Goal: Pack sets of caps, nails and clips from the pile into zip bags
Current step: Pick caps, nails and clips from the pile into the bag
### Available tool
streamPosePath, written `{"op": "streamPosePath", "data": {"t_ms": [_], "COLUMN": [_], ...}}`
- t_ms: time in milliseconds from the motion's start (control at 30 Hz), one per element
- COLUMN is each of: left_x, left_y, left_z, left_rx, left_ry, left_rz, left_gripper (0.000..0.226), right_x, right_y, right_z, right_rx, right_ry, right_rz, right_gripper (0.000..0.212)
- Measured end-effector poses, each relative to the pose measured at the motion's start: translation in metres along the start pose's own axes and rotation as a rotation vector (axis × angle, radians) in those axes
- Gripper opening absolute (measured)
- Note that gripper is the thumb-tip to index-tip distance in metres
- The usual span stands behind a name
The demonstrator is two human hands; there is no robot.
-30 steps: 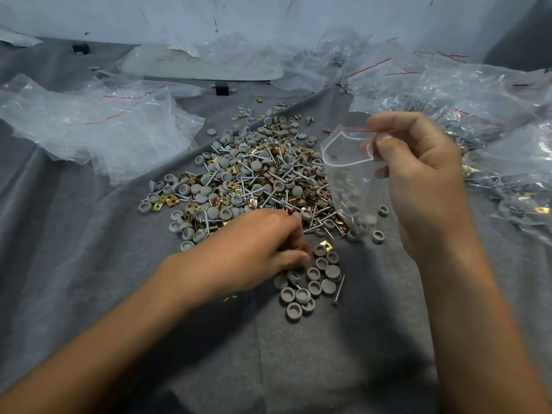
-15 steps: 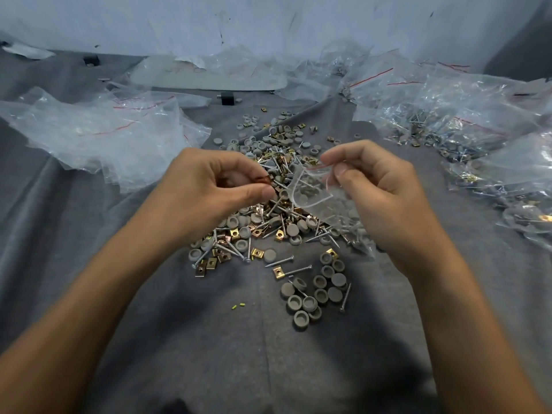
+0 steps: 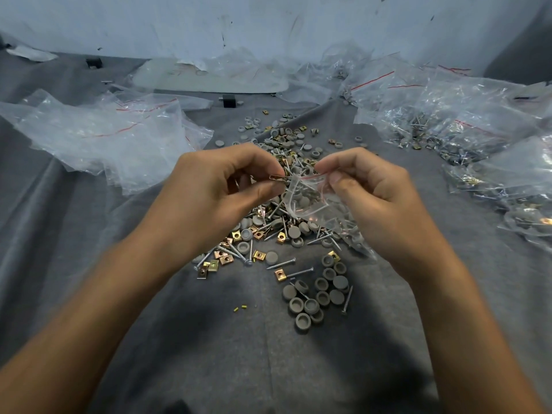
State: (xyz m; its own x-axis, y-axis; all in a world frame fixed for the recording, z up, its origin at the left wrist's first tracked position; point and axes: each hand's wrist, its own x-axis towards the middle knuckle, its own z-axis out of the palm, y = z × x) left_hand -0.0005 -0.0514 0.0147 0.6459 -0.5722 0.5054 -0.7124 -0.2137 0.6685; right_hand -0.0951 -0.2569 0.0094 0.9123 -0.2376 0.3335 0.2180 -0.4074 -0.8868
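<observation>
My left hand is above the pile of caps, nails and clips. Its fingers are curled and pinch a small metal piece, I think a clip, just beside the mouth of the zip bag. My right hand grips this bag by its top edge between thumb and forefinger, and the bag hangs over the pile. A small group of grey caps lies apart on the grey worktop, nearer to me.

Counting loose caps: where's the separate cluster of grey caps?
Head view, right of centre: the cluster of grey caps lies on the cloth at the near edge of the pile, below the right hand.
</observation>
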Motion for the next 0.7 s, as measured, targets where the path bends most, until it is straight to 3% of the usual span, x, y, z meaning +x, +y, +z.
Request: {"op": "streamPosePath", "data": {"t_ms": [400,700], "left_x": [-0.001,-0.001], "left_y": [0.004,0.002], "left_z": [0.012,0.013], "left_rx": [0.188,0.033], "left_ry": [-0.086,-0.043], "left_rz": [0.075,-0.040], "left_gripper": [0.028,0.030], "right_x": [0.001,0.001], "right_y": [0.004,0.004], "right_z": [0.004,0.004], "right_rx": [-0.041,-0.038], "right_ry": [-0.027,-0.031], "right_rz": [-0.014,-0.008], "right_gripper": [0.025,0.024]}}
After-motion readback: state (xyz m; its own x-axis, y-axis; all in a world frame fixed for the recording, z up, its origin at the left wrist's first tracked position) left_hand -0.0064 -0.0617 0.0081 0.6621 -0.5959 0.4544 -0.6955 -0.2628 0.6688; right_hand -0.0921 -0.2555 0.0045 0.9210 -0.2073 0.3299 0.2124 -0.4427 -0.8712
